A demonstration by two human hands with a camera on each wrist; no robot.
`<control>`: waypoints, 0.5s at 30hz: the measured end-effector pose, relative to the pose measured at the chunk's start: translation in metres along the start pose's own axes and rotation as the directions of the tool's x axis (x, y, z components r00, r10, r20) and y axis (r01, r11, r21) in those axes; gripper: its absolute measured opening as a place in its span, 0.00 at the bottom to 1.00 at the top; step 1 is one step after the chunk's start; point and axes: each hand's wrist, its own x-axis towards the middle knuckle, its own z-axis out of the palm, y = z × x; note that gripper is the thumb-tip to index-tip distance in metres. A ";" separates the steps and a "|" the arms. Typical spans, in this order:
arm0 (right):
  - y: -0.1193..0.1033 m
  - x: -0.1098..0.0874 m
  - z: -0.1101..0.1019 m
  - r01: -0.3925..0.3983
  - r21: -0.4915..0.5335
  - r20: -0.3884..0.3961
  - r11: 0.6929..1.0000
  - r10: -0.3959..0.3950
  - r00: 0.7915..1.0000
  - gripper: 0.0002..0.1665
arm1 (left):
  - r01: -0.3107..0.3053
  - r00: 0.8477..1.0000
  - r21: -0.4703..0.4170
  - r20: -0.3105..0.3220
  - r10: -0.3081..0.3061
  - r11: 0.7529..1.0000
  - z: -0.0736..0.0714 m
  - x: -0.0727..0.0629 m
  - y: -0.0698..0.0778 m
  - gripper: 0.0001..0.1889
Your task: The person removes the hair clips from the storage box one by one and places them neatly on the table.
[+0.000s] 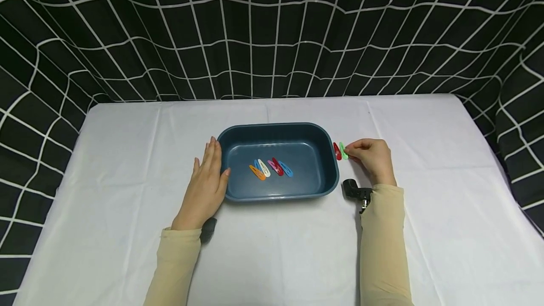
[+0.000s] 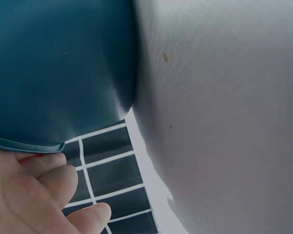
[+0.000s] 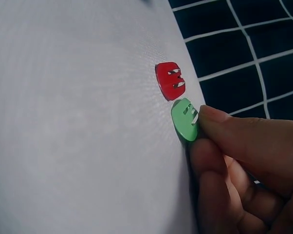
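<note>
A dark blue plastic tub (image 1: 274,198) stands on the table with several snap hair clips lying inside, among them an orange one (image 1: 257,172), a white one (image 1: 264,168) and a red one (image 1: 278,166). My left hand (image 1: 203,185) rests against the tub's left side with its fingers extended; the left wrist view shows fingers (image 2: 59,180) at the tub's wall (image 2: 64,73). Just right of the tub, my right hand (image 1: 375,157) pinches the edge of a green hair clip (image 3: 185,122) between thumb and finger. Beside it on the cloth lies another red clip (image 3: 169,80).
White cloth (image 1: 272,254) covers the table. A black curtain with a white grid (image 1: 263,22) hangs behind and at both sides. A black wrist camera (image 1: 352,189) sticks out from the right sleeve, near the tub's right corner.
</note>
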 end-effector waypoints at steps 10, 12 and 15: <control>0.006 0.000 -0.004 -0.025 0.262 0.031 0.965 0.017 0.999 0.03 | 0.004 1.000 0.000 0.009 -0.004 1.000 0.000 0.001 0.000 0.33; 0.007 -0.001 -0.006 -0.049 0.350 0.047 0.935 0.035 0.998 0.03 | 0.005 1.000 0.001 0.009 -0.005 1.000 0.000 0.001 0.001 0.33; 0.008 -0.001 -0.005 -0.062 0.382 0.056 0.922 0.044 0.997 0.05 | 0.010 1.000 0.000 0.008 -0.010 1.000 -0.001 0.000 0.001 0.33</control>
